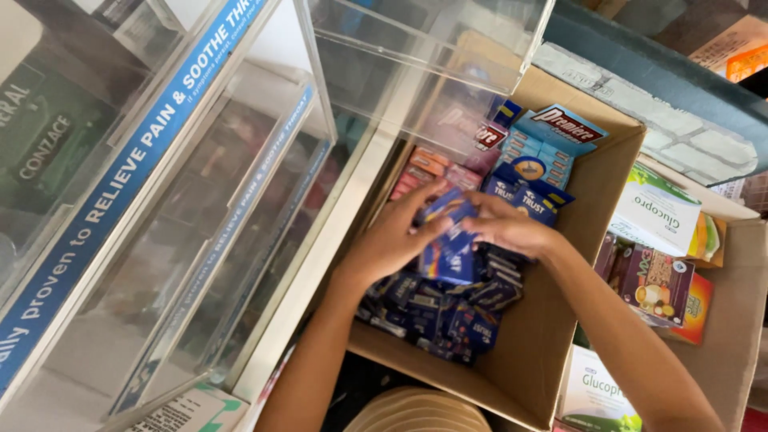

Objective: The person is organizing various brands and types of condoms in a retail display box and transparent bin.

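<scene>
You have one view only, from the camera on your head. It looks steeply down and close into an open cardboard box (552,352), with a glass display case (200,200) filling the left half.

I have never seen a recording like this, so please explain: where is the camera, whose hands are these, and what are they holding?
There is one picture, from a camera worn on a person's head, looking down. Both bare hands are that person's own, reaching into an open cardboard box full of small dark blue packets. The left hand and right hand together grip a blue packet above the pile. Light blue boxes lie further back. A clear plastic display case stands to the left, and another carton with colourful boxes to the right.
</scene>
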